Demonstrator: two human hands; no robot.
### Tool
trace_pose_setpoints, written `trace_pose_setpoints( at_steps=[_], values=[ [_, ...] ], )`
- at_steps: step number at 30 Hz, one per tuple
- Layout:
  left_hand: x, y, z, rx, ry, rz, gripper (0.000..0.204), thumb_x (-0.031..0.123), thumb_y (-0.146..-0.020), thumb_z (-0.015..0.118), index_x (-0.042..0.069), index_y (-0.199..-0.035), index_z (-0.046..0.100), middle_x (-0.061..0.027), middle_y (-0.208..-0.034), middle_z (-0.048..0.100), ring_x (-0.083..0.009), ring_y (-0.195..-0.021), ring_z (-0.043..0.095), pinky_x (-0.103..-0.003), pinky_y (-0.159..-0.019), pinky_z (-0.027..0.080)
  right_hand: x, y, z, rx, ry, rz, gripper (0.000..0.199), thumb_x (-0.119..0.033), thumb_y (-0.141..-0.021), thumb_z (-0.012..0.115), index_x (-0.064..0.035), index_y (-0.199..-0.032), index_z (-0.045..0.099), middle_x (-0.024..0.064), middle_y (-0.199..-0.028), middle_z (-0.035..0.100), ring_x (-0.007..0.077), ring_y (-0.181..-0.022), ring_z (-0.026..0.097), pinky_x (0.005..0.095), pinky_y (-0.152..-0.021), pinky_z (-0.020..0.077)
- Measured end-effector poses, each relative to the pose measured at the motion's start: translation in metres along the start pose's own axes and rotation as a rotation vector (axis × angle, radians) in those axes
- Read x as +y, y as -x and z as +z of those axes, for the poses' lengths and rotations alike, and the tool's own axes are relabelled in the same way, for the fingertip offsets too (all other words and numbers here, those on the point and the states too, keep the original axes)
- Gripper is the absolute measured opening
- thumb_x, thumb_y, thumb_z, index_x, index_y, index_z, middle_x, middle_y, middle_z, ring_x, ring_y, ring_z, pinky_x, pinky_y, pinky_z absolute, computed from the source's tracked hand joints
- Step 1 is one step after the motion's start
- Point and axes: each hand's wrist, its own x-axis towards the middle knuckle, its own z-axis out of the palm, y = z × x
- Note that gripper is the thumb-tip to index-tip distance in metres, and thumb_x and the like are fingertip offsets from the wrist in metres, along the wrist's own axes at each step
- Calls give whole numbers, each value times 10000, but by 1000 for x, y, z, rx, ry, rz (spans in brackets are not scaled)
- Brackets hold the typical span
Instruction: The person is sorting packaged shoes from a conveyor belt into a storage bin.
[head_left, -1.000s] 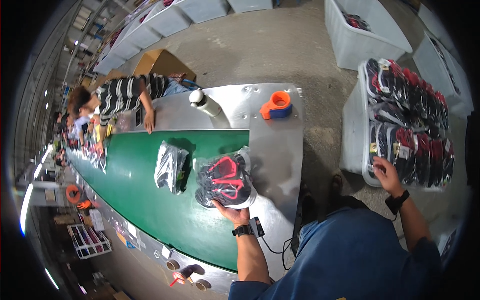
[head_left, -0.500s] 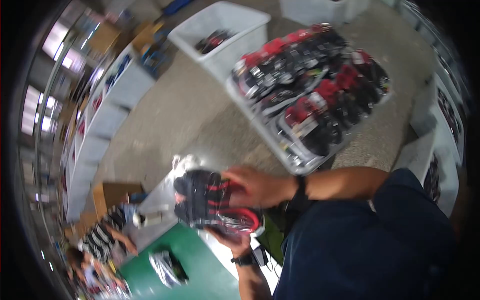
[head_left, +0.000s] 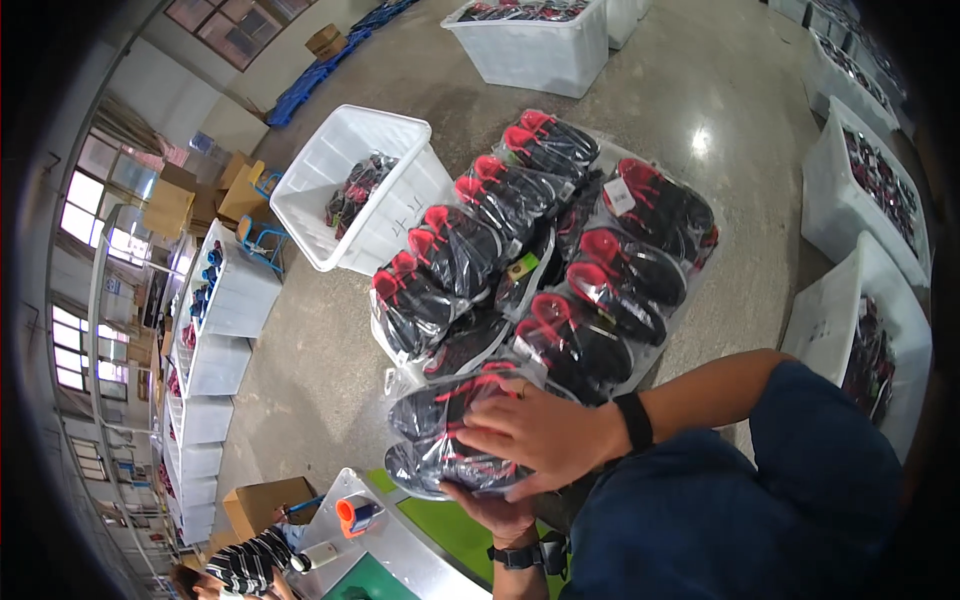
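A pair of black shoes with red trim (head_left: 430,455), packed in a clear plastic bag, is between my two hands. My right hand (head_left: 540,425) lies over the top of the bag with its fingers bent across the shoes. From below, my left hand (head_left: 495,512) grips the bag's lower edge; some of its fingers are hidden under the shoes. Just beyond, a full white bin (head_left: 650,362) holds rows of similar bagged shoes (head_left: 585,350). The held pair overlaps the bin's near corner in view.
Another white bin (head_left: 395,225), partly filled, stands beyond to the left. More loaded bins (head_left: 880,270) line the right side. At lower left, a table with a metal border (head_left: 420,550) carries an orange-and-blue object (head_left: 357,513). A person in a striped top (head_left: 250,562) is beside it.
My view has swung, so the full bin sits lower and nearer to my hands. The bagged shoes have moved from over the table towards that bin, still held.
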Motion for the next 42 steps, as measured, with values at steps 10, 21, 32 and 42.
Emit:
trace_pose_setpoints(
  at_steps=[10,21,32,42],
  values=[
    [-91,-73,114,-273,-232,-228,608,491,-1083,384,178,-1589,260,-102,-1605,364,-310,-1440,405,-498,-1162,343,113,34,-115,-42,712,52,491,-237,-786,693,-60,-1237,613,99,-1188,649,282,-1068,593,551,-1013,381],
    [-69,-6,-16,295,-776,-151,512,300,-1071,506,-15,-1467,431,-191,-1215,685,-249,-1097,663,-359,-994,505,358,74,-269,31,298,371,568,37,-641,713,-72,-1194,643,136,-1205,643,356,-1161,581,422,-974,468],
    [-68,80,-71,647,-683,-58,549,397,-1070,496,4,-1449,441,-167,-1087,689,-219,-925,693,-330,-797,542,475,83,-222,-112,383,443,667,102,-615,643,-92,-1253,649,115,-1154,657,329,-1190,590,424,-995,470],
    [-78,103,-75,626,-891,-62,484,330,-1068,531,-35,-1384,503,-172,-1100,695,-217,-936,699,-328,-804,555,445,97,-160,-199,544,503,879,6,-688,649,-179,-1511,402,100,-1460,463,334,-1459,331,607,-1164,270]
  ],
)
